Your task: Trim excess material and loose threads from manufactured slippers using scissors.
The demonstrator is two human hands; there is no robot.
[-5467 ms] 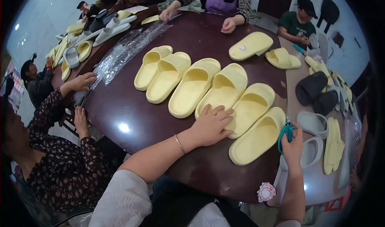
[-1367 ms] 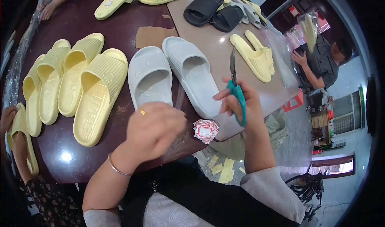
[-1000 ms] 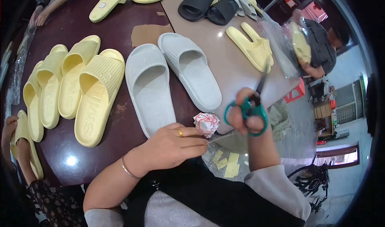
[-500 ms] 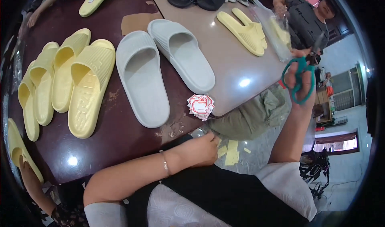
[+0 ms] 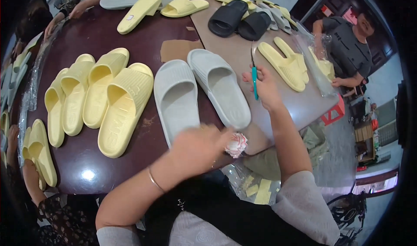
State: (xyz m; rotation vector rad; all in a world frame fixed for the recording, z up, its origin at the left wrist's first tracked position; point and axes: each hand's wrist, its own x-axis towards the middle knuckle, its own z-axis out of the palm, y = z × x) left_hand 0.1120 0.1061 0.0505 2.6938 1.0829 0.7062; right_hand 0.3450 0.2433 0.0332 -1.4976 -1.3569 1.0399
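A: We've got the right hand [image 5: 265, 87] wrapped around the teal-handled scissors [image 5: 254, 74], blades pointing up and away over the tan board [image 5: 278, 111]. Can't tell if the blades are parted from here.

B: Left hand [image 5: 197, 148] is motion-blurred, low over the near end of the grey slipper [image 5: 176, 98]. Looks loosely curled, but we can't tell if it grips anything.

A: The second grey slipper [image 5: 219, 87] lies just beside the first, toe near the scissor hand. Risk one: blades snag that upper if we swing the scissors in across it.

B: Risk two: the small pink-and-white wad [image 5: 236, 145] sits at the table edge [image 5: 130, 183], touching the left hand's fingers. A quick sweep knocks it off.

A: The yellow slippers [image 5: 108, 102] are packed tight left of the grey pair. Dragging the grey one sideways would shove the row.

B: A person's hand [image 5: 336, 82] rests on the board's far corner, well apart from the blades.
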